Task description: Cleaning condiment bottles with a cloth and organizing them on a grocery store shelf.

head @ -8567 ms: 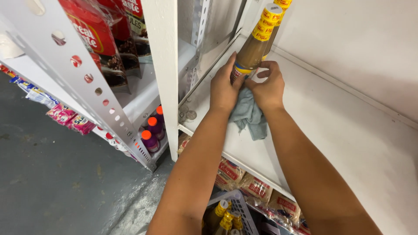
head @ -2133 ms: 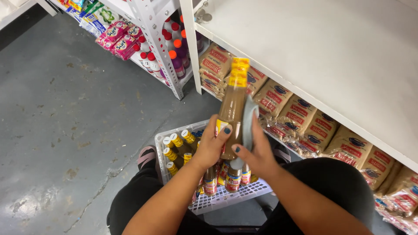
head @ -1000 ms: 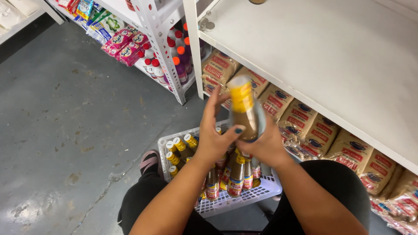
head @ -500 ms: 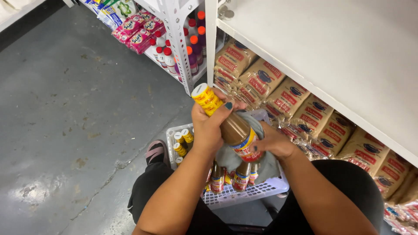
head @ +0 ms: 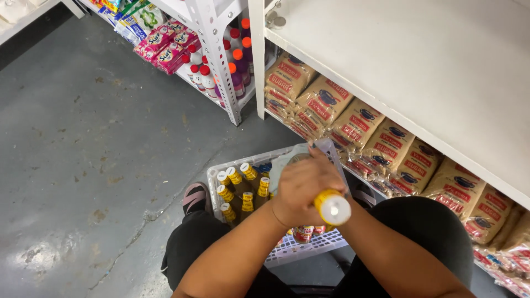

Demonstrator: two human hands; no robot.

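Yellow-capped bottle (head: 330, 206) is gripped in the closed left hand (head: 303, 185), above the crate (head: 309, 249); right hand hidden, state undeterminable.

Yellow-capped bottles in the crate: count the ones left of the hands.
7 yellow-capped bottles show, clustered in the left half of the white crate. The left hand holds another bottle above it; more are probably hidden beneath the hands.

Right hand hidden behind left hand (head: 303, 185); bottle (head: 331, 207) body hidden too; packets (head: 513, 254) at 4 o'clock cut off.
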